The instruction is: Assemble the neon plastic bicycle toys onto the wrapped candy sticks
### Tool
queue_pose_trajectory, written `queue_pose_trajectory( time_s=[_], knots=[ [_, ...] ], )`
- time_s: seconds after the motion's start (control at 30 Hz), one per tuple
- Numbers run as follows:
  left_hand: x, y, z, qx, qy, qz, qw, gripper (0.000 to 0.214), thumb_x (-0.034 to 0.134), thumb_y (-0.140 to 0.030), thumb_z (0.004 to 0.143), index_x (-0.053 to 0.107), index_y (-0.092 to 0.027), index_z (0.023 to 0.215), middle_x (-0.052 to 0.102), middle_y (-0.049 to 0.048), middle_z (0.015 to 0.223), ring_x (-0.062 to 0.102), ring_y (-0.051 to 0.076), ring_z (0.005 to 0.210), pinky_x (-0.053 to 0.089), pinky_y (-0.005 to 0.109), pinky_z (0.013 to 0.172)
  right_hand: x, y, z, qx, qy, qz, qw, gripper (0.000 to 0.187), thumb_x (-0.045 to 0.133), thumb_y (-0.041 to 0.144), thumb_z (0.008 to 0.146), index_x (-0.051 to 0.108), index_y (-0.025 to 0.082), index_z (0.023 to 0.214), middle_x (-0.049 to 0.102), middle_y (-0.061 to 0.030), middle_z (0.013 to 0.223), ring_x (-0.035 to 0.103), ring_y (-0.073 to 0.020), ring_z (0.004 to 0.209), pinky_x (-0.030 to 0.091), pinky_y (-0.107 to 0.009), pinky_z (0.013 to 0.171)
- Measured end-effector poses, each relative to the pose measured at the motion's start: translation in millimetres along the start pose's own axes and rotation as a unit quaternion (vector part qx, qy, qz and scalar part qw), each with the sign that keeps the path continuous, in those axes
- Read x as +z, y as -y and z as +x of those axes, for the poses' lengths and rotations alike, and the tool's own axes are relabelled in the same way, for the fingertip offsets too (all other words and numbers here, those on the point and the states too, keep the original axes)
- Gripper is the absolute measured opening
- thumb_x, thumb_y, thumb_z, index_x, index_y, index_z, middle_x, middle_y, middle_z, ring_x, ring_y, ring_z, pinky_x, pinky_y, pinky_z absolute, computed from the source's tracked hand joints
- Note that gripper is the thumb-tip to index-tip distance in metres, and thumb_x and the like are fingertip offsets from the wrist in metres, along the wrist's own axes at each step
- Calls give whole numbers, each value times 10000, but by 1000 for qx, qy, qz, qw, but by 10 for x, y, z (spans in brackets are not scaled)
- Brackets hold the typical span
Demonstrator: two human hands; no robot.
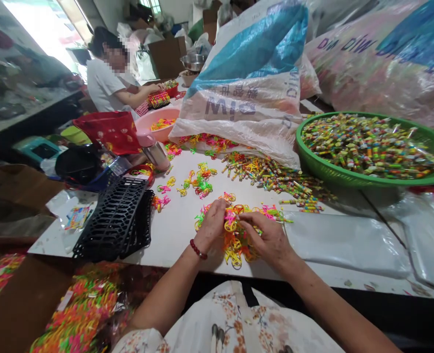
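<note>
My left hand (212, 224), with a dark red bead bracelet at its wrist, is closed on a small plastic toy bicycle (230, 224) with pink parts and a yellow wheel. From the other side my right hand (268, 240) pinches the same toy between thumb and forefinger. Directly below both hands lies a pile of toy bicycle pieces (234, 255), mostly yellow and orange. Another loose cluster of toy bicycles (201, 181), in green, yellow and pink, is spread on the white table (176, 230) beyond my left hand.
Black plastic racks (115, 215) are stacked at left, near a steel flask (156, 152). Wrapped candy-like sticks (271, 174) spill from a woven sack (239, 93). More fill a green basket (371, 181). Clear plastic bags (345, 240) lie right. Another person (110, 78) works at the far left.
</note>
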State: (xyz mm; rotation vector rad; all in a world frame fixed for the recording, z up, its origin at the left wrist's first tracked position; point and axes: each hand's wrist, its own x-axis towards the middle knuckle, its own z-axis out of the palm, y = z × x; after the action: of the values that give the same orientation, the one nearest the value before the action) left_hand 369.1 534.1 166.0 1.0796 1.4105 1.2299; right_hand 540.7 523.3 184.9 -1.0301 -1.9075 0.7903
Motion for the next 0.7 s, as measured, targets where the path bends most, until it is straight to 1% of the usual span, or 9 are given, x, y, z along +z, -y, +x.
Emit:
queue_pose_trajectory(
  time_s=[0.1, 0.17, 0.2, 0.3, 0.37, 0.43, 0.5, 0.6, 0.7],
  knots=[
    [-249, 2, 311, 15, -79, 121, 989, 234, 513, -422, 902, 563, -215, 804, 519, -27, 619, 475, 135, 581, 358, 245, 572, -189, -270, 177, 33, -46, -62, 996, 202, 528, 309, 925, 690, 216, 1002, 729, -72, 995, 663, -227, 938, 497, -378, 867],
    [-453, 36, 547, 41, -129, 228, 964, 133, 545, -315, 863, 566, -206, 790, 559, -6, 698, 514, 150, 660, 392, 263, 638, -313, -478, 286, 43, -50, -112, 992, 206, 533, 321, 917, 697, 206, 966, 725, -69, 959, 650, -229, 915, 482, -374, 844],
    [-545, 61, 657, 53, -137, 283, 948, 95, 549, -271, 843, 580, -198, 789, 574, 13, 750, 534, 165, 716, 415, 282, 693, -367, -575, 334, 45, -32, -134, 989, 205, 537, 323, 916, 702, 204, 937, 724, -63, 929, 645, -223, 887, 475, -362, 820],
    [-710, 162, 913, 107, -117, 426, 891, 119, 585, -263, 812, 646, -176, 868, 567, 82, 944, 549, 229, 925, 436, 365, 882, -502, -805, 478, 37, 52, -203, 977, 226, 529, 311, 931, 715, 195, 875, 721, -57, 890, 627, -203, 857, 448, -325, 795],
    [-728, 236, 1011, 148, -81, 488, 856, 188, 617, -316, 809, 669, -181, 928, 537, 115, 1062, 509, 275, 1056, 414, 415, 963, -570, -907, 599, 35, 90, -291, 952, 255, 496, 284, 954, 716, 179, 879, 714, -71, 914, 612, -196, 884, 429, -308, 820],
    [-709, 301, 1064, 165, -43, 523, 835, 179, 631, -309, 802, 678, -186, 923, 533, 126, 1088, 488, 297, 1096, 405, 436, 981, -618, -988, 741, 49, 107, -381, 917, 253, 476, 238, 958, 712, 164, 903, 703, -87, 946, 597, -195, 907, 408, -300, 845],
    [-691, 348, 1089, 151, -15, 534, 832, 141, 605, -239, 804, 676, -180, 910, 556, 126, 1044, 514, 285, 1053, 420, 421, 954, -631, -1064, 878, 61, 119, -429, 893, 221, 493, 209, 940, 709, 163, 941, 691, -102, 998, 582, -205, 947, 389, -298, 868],
    [-706, 372, 1097, 128, -28, 513, 849, 167, 525, -183, 833, 658, -174, 934, 594, 116, 997, 556, 253, 982, 434, 380, 898, -573, -1180, 1035, 60, 128, -444, 885, 231, 516, 203, 922, 680, 159, 1078, 661, -138, 1108, 548, -241, 1038, 362, -314, 907],
    [-771, 340, 1073, 104, -86, 419, 898, 163, 486, -231, 871, 637, -179, 906, 635, 87, 905, 587, 228, 904, 435, 353, 835, -476, -1287, 1144, 61, 133, -462, 875, 288, 480, 169, 922, 637, 116, 1158, 662, -177, 1093, 544, -261, 1027, 337, -338, 910]
  ],
)
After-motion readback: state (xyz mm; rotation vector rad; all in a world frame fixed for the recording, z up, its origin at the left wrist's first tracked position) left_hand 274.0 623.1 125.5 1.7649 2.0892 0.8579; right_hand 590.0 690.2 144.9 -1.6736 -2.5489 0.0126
